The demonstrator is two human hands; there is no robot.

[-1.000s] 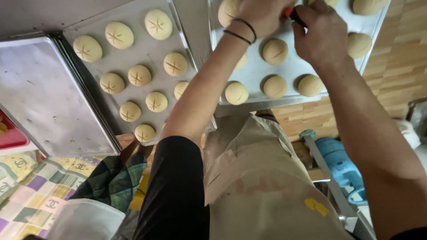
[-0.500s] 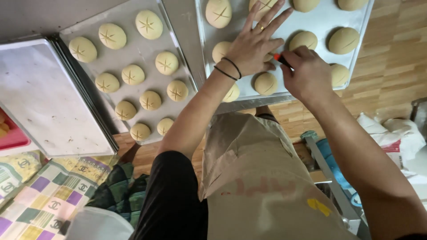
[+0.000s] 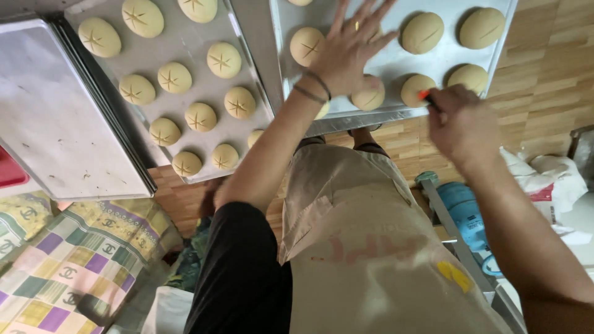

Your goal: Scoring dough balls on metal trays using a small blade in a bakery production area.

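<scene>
A: Near the tray's front edge, what does your right hand hold?

B: It is closed on a small orange-tipped cutter, its tip just right of the pale round dough bun.

A: Farther in?

B: My left hand lies flat, fingers spread, on the metal baking tray, beside scored buns.

White sack: crumpled bag with a red patch, on the floor at the right edge.
Red lettering: faded print across the beige apron, near centre.
</scene>
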